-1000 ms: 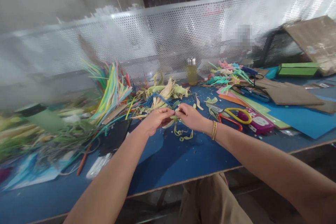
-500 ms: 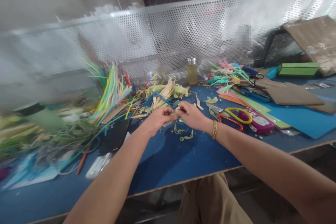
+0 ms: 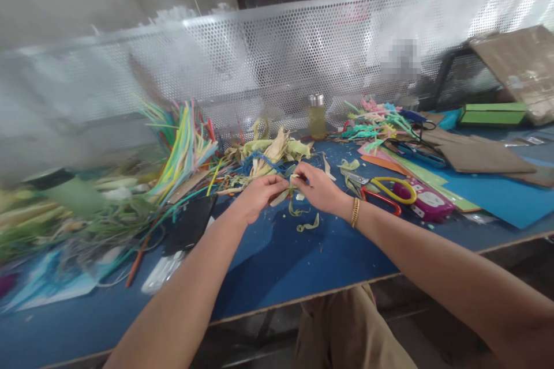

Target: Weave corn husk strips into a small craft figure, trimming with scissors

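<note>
My left hand (image 3: 258, 196) and my right hand (image 3: 318, 189) meet above the blue table (image 3: 277, 259), fingers pinched together on a pale green husk strip (image 3: 285, 193) held between them. Curled ends of the strip hang below the fingers, just over a loose curled scrap (image 3: 308, 225) lying on the table. A gold bangle (image 3: 355, 212) sits on my right wrist. Just behind the hands lies a heap of dried husks and blue string (image 3: 270, 155).
Yellow-and-red scissors (image 3: 383, 191) and a pink-white device (image 3: 422, 199) lie right of my hand. Coloured strips (image 3: 184, 147) fan out at left beside a black phone (image 3: 190, 223). A small bottle (image 3: 316, 116) stands by the perforated metal screen (image 3: 303, 63). Cardboard sheets (image 3: 476, 155) lie at right.
Both hands have lifted slightly and shifted a little, still working the strip; its hanging ends have risen off the table.
</note>
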A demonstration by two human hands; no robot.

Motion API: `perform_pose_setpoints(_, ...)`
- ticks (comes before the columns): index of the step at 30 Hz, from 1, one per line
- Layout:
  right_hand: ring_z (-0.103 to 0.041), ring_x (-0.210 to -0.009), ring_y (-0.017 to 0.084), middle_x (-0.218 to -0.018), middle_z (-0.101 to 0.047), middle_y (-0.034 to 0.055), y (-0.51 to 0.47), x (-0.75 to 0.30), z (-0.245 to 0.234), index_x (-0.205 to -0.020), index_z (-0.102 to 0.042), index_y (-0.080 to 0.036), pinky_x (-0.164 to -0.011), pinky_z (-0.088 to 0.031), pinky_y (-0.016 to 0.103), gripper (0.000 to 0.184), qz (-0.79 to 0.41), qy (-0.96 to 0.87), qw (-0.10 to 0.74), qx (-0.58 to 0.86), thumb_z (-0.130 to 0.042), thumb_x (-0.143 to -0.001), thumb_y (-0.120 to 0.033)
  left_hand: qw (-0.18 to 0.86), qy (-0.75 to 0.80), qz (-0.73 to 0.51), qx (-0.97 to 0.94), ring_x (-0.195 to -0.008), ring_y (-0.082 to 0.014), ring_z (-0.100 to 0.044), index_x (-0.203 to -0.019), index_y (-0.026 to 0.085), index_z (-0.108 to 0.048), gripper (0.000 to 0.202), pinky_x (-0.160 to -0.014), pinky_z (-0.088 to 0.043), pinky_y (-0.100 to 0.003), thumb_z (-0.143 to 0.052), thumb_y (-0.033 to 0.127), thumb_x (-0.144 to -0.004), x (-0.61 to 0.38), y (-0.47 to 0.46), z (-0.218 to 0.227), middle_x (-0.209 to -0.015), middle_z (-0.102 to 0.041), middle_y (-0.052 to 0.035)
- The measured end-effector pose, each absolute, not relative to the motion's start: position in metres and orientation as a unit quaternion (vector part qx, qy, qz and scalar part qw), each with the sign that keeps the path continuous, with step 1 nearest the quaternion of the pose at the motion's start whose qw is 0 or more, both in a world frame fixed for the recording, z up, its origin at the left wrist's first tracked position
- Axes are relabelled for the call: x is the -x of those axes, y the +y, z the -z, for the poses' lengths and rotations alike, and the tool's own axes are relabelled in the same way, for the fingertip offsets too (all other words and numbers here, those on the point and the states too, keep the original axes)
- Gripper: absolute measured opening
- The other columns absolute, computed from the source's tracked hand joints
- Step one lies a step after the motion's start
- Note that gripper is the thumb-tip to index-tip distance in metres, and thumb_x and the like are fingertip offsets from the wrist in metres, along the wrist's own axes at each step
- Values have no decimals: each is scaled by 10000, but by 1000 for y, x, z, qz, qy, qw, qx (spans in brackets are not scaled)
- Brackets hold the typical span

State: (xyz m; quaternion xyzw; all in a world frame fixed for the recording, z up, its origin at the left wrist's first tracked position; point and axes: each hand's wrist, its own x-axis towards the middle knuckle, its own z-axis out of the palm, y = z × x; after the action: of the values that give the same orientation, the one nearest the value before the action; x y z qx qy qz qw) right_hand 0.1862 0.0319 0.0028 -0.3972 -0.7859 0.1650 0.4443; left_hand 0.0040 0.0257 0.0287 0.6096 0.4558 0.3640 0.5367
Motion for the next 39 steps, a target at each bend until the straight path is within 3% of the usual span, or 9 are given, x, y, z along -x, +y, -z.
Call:
perform_pose_setpoints(3,-469,-699,137,-728,-517,-16,33,-186,-2,-789,-463,-212,-664,-339,259,134,-173,-787,435,401,-506,-902,-269,499,463,-359,-638,-466,-78,-312,-623,180,-573,346,-493,-220,-255,-764,459,-692,-2,28,-26,-507,-412,50)
perform_pose_setpoints(10,-552,-810,162,-800,-615,28,36,-189,0,-740,-576,-186,-733,-375,281,153,-138,-781,401,458,-553,-882,-237,312,493,-362,-727,-611,-134,-476,-710,182,-694,268,-611,-348,-271,-718,449,-712,4,35,-27,-648,-602,5)
perform_pose_setpoints(14,-598,-882,201,-862,-686,53,31,-190,-3,-798,-683,-203,-781,-389,328,153,-89,-788,383,474,-573,-896,-245,247,505,-344,-752,-589,-141,-481,-715,200,-707,229,-589,-342,-271,-675,423,-752,7,36,-27,-620,-602,12)
perform_pose_setpoints(18,-617,-902,205,-878,-706,43,28,-189,-6,-797,-707,-219,-844,-420,351,63,-70,-763,462,447,-669,-842,-244,241,513,-327,-756,-537,-135,-462,-715,207,-701,235,-540,-315,-267,-646,427,-773,9,38,-24,-581,-576,24)
perform_pose_setpoints(22,-620,-887,203,-865,-702,48,33,-190,-4,-695,-662,-201,-866,-446,359,109,-87,-745,489,444,-713,-785,-232,242,528,-355,-733,-529,-143,-502,-711,207,-695,229,-542,-346,-274,-661,425,-771,11,42,-23,-610,-637,6)
perform_pose_setpoints(28,-639,-906,224,-903,-713,52,35,-195,0,-743,-706,-210,-874,-462,374,47,-151,-808,337,460,-722,-738,-254,317,473,-497,-655,-716,-176,-640,-789,197,-694,168,-682,-471,-289,-714,359,-750,7,42,-26,-757,-719,-38)
perform_pose_setpoints(31,-635,-973,245,-974,-719,50,35,-199,-3,-851,-713,-218,-904,-464,389,179,-166,-818,307,457,-720,-677,-175,337,449,-517,-646,-731,-167,-639,-817,196,-709,189,-701,-481,-284,-765,345,-715,3,39,-27,-764,-715,-31)
perform_pose_setpoints(35,-653,-960,194,-1030,-712,75,38,-203,-12,-1000,-646,-178,-890,-503,345,320,-274,-752,420,427,-613,-697,-79,354,436,-524,-640,-733,-155,-632,-830,196,-716,203,-703,-481,-279,-794,324,-692,-1,36,-28,-780,-713,-25)
perform_pose_setpoints(39,-661,-954,193,-1042,-708,91,35,-199,-16,-1041,-641,-176,-870,-519,351,298,-355,-682,491,409,-694,-772,-292,364,428,-515,-647,-723,-142,-618,-836,196,-719,203,-687,-470,-270,-800,307,-687,-2,33,-27,-775,-695,-17)
